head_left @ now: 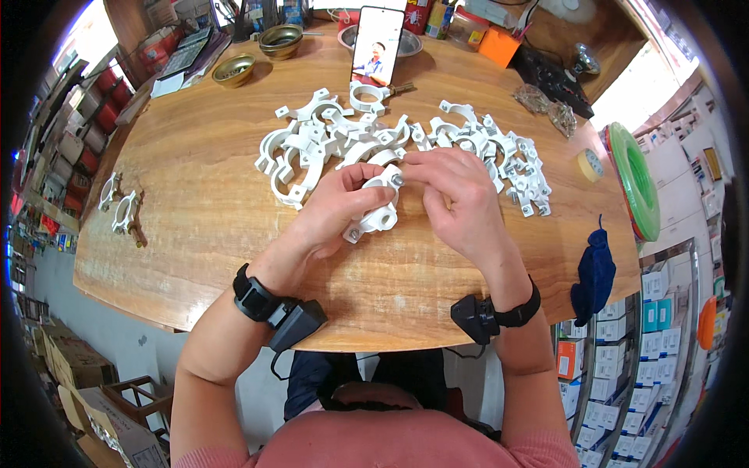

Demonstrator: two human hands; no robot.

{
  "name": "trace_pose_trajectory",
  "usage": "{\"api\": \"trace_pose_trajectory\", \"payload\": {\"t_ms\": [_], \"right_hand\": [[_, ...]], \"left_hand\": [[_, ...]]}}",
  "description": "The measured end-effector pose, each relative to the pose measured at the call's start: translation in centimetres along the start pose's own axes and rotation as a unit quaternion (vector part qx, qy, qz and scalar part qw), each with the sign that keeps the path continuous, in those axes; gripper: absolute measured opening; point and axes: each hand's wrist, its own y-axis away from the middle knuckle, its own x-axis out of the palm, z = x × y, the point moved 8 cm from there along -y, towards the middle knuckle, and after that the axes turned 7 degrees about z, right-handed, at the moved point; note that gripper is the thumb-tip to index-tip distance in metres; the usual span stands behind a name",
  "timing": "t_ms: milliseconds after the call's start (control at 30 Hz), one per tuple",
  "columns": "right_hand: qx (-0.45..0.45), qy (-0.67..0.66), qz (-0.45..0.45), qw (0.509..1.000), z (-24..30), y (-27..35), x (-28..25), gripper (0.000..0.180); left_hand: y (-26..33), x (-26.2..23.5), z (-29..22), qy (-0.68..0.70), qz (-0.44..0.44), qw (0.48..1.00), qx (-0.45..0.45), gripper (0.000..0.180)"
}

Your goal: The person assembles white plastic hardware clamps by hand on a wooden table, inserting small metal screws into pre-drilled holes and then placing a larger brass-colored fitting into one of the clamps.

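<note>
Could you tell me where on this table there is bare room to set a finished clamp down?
Bare wood lies left of the left hand, between the clamp pile and the two clamps at the left edge, and along the near edge right of the right hand. The middle and back are crowded.

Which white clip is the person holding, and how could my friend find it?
Start at the big wooden table, then find the pile of white clamps. Just nearer, both hands meet around one white pipe clamp. Unlike the rest, it is lifted, closed into a ring, with metal screws.

Ahead of you a tall phone (pixel 378 44) stands lit — a person on its screen; 2 stacks of white-and-blue boxes (pixel 651 366) shelve at your right — brown cartons (pixel 74 366) lower left.
</note>
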Motion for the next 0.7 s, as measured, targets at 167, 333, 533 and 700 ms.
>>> {"api": "trace_pose_trajectory", "payload": {"t_ms": [167,333,533,700], "right_hand": [[0.009,-0.021,-0.015,1.0,-0.24,0.02,-0.03,0.019],[0.004,-0.004,-0.005,1.0,-0.3,0.13,0.06,0.019],[-0.004,0.017,-0.003,1.0,-0.15,0.21,0.0,0.018],[-0.009,-0.005,-0.017,1.0,0.23,-0.15,-0.12,0.013]], "left_hand": [[-0.14,-0.2,-0.06,-0.004,-0.02,1.0,0.008,0.025],[0.04,-0.2,-0.06,-0.009,-0.032,0.999,0.0,0.026],[0.09,-0.02,-0.07,-0.002,-0.018,1.0,0.003,0.026],[0.0,0.16,-0.05,-0.012,-0.015,1.0,0.0,0.025]]}}
